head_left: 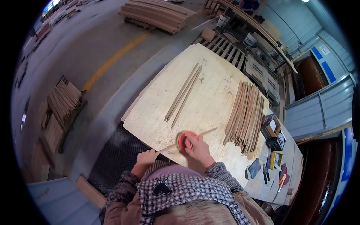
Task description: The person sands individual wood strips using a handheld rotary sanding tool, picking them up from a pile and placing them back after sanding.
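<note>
My left hand (146,159) is closed on the near end of a thin wooden strip (209,131), which lies slantwise across the front of the pale worktable (150,123). My right hand (201,151) grips a round red pad (183,141) with a tan rim, like a hand sanding disc. The pad rests over the middle of the strip and hides that part of it. Farther up the table lie several slim wooden strips (186,93), side by side. To the right of my right hand is a thick bundle of similar strips (244,116).
Along the table's right side are black boxes (270,129), a yellow box (276,159), a blue-grey block (254,168), pliers (266,174) and an orange-handled cutter (282,180). Stacked boards (159,15) stand on the floor beyond, with more wood (62,103) at left and pallets (225,48) behind.
</note>
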